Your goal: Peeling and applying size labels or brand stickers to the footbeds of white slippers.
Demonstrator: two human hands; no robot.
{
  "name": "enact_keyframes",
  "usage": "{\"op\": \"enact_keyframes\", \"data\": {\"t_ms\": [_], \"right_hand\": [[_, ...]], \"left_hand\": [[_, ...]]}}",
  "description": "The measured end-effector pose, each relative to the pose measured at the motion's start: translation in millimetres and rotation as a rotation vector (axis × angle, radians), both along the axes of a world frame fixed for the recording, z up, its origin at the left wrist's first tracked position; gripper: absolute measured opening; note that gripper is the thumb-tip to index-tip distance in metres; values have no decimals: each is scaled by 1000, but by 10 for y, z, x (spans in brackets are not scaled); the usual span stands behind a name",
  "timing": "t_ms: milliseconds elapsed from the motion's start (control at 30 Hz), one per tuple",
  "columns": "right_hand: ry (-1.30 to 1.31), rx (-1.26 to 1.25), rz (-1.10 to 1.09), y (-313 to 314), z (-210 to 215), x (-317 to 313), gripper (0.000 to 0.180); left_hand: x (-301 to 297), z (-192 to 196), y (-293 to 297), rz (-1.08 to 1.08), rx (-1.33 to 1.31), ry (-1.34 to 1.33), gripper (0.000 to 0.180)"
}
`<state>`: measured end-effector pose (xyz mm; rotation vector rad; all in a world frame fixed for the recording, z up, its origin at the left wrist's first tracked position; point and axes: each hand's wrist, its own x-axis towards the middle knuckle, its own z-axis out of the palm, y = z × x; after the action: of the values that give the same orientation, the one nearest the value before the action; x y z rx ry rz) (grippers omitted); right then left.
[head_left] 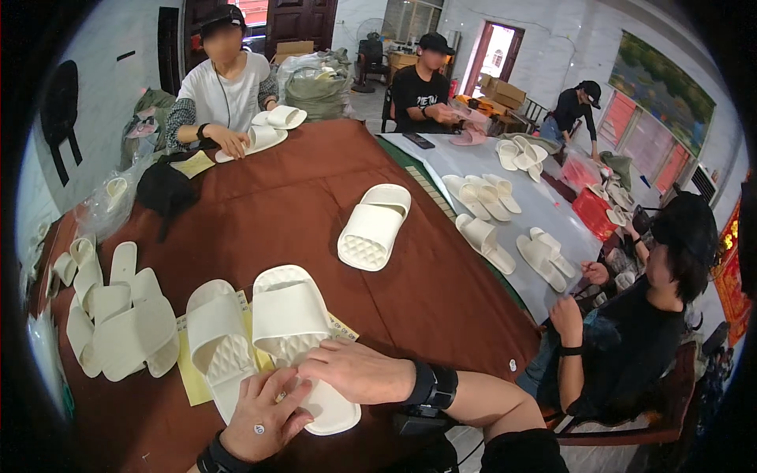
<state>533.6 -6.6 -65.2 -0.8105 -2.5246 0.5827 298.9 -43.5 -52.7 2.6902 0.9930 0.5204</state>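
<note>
While our right hand [359, 372] lies flat on the near white slipper [296, 323], fingers [311, 364] spread and gripping nothing, its long axis runs away from us; our left hand [264, 418] presses its heel, loosely open.

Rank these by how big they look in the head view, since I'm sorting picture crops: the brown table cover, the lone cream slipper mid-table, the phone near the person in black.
1. Brown table cover, by far the largest.
2. Lone cream slipper.
3. Dark phone, smallest; it lies farther from the camera, so its true size is less certain.
</note>
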Motion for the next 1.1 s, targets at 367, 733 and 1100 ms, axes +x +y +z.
{"op": "enact_keyframes", "data": {"t_ms": [367,733,1100], "right_hand": [[20,-35,19,32,40,4,20],[55,-50,-20,26,-6,11,23],[81,-72,-34,54,49,-5,24]], "left_hand": [[-16,-10,5,-8,30,-22,53],[-30,-33,23,-30,25,-27,50],[-31,-6,31,-20,11,-29,49]]}}
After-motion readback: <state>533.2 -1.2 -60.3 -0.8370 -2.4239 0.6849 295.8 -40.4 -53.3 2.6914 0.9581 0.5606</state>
